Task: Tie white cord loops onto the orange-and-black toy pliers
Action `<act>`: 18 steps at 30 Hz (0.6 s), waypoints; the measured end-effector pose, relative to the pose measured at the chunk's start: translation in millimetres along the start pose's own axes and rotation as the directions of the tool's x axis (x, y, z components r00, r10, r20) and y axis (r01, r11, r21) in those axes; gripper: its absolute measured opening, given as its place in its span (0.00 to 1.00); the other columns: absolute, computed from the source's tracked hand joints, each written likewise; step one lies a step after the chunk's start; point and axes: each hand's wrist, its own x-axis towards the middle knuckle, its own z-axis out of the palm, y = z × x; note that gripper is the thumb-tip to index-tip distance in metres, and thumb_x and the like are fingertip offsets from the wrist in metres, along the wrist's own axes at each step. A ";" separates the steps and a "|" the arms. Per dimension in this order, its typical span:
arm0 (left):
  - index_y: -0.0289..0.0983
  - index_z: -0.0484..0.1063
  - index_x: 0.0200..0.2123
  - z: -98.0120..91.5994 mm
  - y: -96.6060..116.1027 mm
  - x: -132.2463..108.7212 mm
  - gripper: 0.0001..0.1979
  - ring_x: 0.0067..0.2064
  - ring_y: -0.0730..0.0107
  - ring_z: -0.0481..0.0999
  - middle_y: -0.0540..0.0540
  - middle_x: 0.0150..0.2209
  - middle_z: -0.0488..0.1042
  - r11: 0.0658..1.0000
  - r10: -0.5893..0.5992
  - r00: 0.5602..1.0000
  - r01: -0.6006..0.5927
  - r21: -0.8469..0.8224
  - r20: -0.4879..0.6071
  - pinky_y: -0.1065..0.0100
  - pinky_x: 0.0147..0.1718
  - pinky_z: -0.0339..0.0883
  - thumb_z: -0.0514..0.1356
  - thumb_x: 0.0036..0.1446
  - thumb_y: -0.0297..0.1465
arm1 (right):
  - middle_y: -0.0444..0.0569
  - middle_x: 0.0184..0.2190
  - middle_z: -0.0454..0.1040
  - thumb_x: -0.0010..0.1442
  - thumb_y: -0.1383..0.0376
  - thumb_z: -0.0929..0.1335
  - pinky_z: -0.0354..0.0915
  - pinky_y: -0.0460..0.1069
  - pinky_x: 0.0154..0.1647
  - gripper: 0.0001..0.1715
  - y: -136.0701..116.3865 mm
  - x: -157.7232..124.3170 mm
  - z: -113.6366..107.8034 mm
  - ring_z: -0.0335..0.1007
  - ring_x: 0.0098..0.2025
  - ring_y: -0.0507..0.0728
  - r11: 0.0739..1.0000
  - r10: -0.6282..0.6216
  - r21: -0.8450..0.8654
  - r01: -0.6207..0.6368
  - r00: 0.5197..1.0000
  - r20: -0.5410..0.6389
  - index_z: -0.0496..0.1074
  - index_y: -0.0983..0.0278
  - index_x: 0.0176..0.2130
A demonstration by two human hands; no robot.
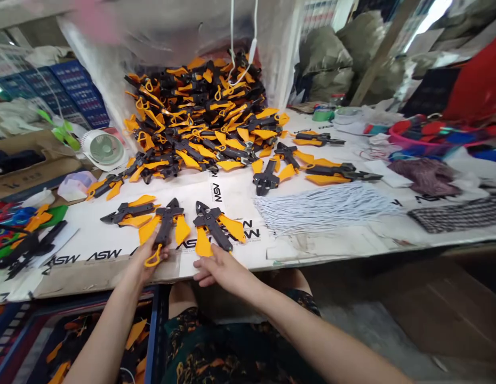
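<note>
Three black-and-orange toy pieces lie in a row near the table's front edge. My left hand [146,261] pinches the orange loop at the bottom of the middle piece [167,226]. My right hand [218,266] lies at the table edge, its fingers loosely curled and touching the lower end of the right piece [216,229]. A third piece [130,212] lies to the left of them, untouched. A big heap of the same pieces [200,114] spills from a clear plastic bag at the back of the table.
A bundle of white cords [324,208] lies right of my hands. A small white fan [104,149] stands at the back left. Coloured toy parts [16,229] crowd the left edge. A blue crate [72,341] with more pieces sits below left.
</note>
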 end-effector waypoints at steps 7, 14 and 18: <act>0.36 0.71 0.43 -59.2 13.0 0.9 0.28 0.26 0.69 0.71 0.46 0.36 0.76 0.895 0.184 0.963 -0.080 0.438 -0.199 0.68 0.25 0.65 0.72 0.39 0.40 | 0.48 0.42 0.78 0.64 0.65 0.65 0.71 0.50 0.38 0.09 -22.9 -32.4 -70.1 0.76 0.34 0.55 0.793 -0.357 -0.551 0.261 0.931 -0.073 0.74 0.61 0.42; 0.38 0.74 0.44 -48.8 5.0 -46.8 0.17 0.42 0.59 0.75 0.43 0.43 0.75 0.417 0.791 0.610 -0.493 0.764 -0.038 0.56 0.47 0.70 0.56 0.58 0.41 | 0.50 0.42 0.75 0.61 0.64 0.65 0.68 0.52 0.42 0.09 -21.0 -40.9 -215.9 0.74 0.39 0.59 0.228 -0.488 -0.973 0.048 0.870 -0.072 0.75 0.60 0.38; 0.43 0.74 0.48 32.2 -30.3 -58.4 0.13 0.59 0.55 0.70 0.41 0.56 0.73 0.177 0.696 0.536 -0.772 0.611 0.477 0.50 0.60 0.62 0.57 0.62 0.39 | 0.51 0.38 0.74 0.62 0.60 0.62 0.67 0.53 0.43 0.11 -17.6 -31.6 -223.2 0.73 0.40 0.60 0.201 -0.487 -0.969 0.146 0.873 0.030 0.72 0.60 0.34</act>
